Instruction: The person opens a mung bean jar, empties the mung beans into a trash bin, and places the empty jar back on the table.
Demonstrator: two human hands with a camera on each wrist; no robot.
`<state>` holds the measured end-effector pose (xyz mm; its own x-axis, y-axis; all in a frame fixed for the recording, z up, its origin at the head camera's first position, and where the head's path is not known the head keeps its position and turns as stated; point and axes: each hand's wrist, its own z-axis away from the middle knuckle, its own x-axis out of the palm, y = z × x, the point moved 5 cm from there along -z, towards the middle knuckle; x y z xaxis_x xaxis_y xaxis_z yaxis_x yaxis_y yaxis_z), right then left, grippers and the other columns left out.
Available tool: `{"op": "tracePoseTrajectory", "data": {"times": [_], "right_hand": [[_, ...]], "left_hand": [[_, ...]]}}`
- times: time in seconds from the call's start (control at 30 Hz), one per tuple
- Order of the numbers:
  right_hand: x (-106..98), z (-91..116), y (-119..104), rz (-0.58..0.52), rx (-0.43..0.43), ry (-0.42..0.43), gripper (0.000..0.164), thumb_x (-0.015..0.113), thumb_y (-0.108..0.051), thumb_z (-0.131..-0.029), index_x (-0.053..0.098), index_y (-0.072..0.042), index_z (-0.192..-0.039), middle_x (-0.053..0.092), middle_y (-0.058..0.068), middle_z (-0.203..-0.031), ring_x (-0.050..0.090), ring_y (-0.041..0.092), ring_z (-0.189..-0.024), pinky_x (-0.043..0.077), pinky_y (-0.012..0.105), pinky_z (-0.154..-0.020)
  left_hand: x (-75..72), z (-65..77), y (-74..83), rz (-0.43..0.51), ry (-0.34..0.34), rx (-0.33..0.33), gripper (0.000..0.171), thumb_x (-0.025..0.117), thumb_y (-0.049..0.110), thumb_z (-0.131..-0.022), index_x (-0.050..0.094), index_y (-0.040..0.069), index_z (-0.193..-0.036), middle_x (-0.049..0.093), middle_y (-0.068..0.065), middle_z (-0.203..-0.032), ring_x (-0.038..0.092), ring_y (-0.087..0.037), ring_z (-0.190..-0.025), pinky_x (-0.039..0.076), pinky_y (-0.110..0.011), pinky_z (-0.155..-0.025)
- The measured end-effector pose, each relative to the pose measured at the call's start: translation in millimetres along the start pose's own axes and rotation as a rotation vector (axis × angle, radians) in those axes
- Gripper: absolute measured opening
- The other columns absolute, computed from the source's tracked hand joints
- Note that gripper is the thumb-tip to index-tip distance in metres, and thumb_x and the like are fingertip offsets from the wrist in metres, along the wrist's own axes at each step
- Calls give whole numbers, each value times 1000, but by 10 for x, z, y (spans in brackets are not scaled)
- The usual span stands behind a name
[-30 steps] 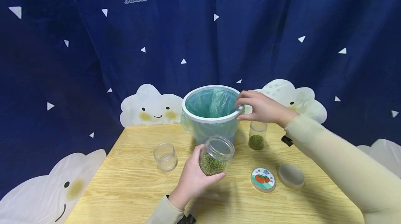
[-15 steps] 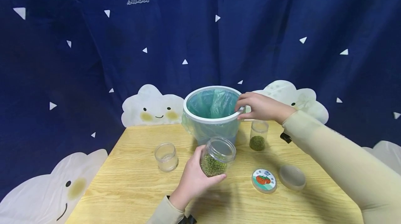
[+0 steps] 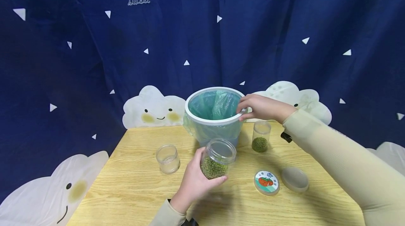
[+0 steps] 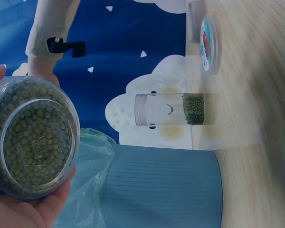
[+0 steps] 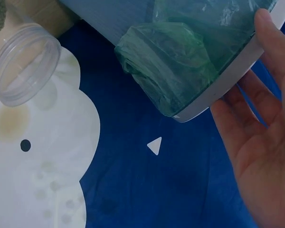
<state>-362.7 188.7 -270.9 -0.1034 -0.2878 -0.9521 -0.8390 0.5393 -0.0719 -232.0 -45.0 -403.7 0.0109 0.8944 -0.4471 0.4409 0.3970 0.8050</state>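
My left hand [image 3: 196,182] grips a clear jar [image 3: 218,159] partly filled with green beans. The jar has no lid, and its mouth tilts toward the bin. Through its base in the left wrist view, the beans [image 4: 35,142] fill the visible bottom. Behind it stands a blue trash bin [image 4: 161,185] with a white rim [image 3: 202,120], lined with a green plastic bag [image 3: 221,104]. At the bin's right side my right hand [image 3: 261,106] holds the rim between thumb and fingers, seen closely in the right wrist view.
A taller clear jar [image 3: 261,136] with some green beans stands right of the bin. An open clear container [image 3: 168,159] sits to the left. Two lids lie at the front right: a tomato-printed lid [image 3: 267,182] and a plain greyish lid [image 3: 295,179]. A blue curtain [image 3: 158,43] hangs behind the table.
The jar in my left hand has shifted very slightly to the left in the last half second. My right hand stays at the bin's rim.
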Motion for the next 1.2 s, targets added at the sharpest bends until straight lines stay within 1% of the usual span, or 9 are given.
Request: {"op": "tracePoseTrajectory", "data": {"times": [0.23, 0.4, 0.57, 0.73, 0.83, 0.97, 1.2], "right_hand": [[-27, -14, -22, -4, 3, -23, 14, 84, -21, -83, 75, -15, -90, 68, -4, -91, 64, 16, -88, 54, 38, -84], [-37, -24, -49, -15, -8, -30, 12, 84, -21, -83, 74, -15, -88, 68, -4, -89, 64, 16, -86, 55, 39, -82], [-33, -32, -43, -24, 0, -49, 12, 83, -21, -84, 74, -15, -88, 69, -4, -90, 64, 15, -87, 56, 40, -83], [-37, -40, -42, -34, 14, -63, 12, 83, -21, -84, 73, -15, -88, 69, -4, -91, 65, 15, -88, 57, 40, -83], [-47, -48, -58, -37, 14, -64, 13, 83, -20, -84, 72, -15, -87, 68, -3, -90, 65, 16, -88, 56, 40, -83], [-48, -73, -77, -38, 17, -74, 12, 83, -20, -85, 73, -14, -88, 68, -3, -89, 65, 15, -88, 57, 40, -83], [-65, -97, -72, -49, 16, -100, 12, 83, -19, -85, 74, -14, -89, 69, -3, -90, 65, 14, -88, 57, 39, -84]], "left_hand": [[-49, -25, -10, 9, 15, 3, 89, 98, 30, -64, 51, 21, -139, 66, 6, -127, 63, -16, -118, 50, -47, -105], [-129, -76, 16, 8, 28, 29, 88, 98, 30, -65, 51, 19, -139, 67, 6, -125, 64, -17, -116, 51, -46, -102], [-268, -147, 60, 0, 42, 37, 91, 97, 32, -66, 50, 18, -142, 67, 1, -128, 64, -20, -117, 51, -48, -102], [-434, -257, 105, -1, 55, 24, 92, 97, 29, -66, 49, 16, -145, 66, -3, -131, 63, -24, -120, 49, -51, -104], [-531, -334, 119, -32, 61, 24, 93, 97, 28, -67, 49, 15, -145, 65, -4, -133, 62, -25, -121, 49, -51, -105], [-651, -441, 124, -75, 69, 25, 90, 97, 28, -67, 50, 17, -143, 65, -3, -133, 62, -24, -122, 50, -49, -104], [-814, -595, 172, -36, 72, 4, 86, 96, 26, -69, 50, 18, -142, 66, -1, -130, 62, -23, -120, 50, -47, -103]]}}
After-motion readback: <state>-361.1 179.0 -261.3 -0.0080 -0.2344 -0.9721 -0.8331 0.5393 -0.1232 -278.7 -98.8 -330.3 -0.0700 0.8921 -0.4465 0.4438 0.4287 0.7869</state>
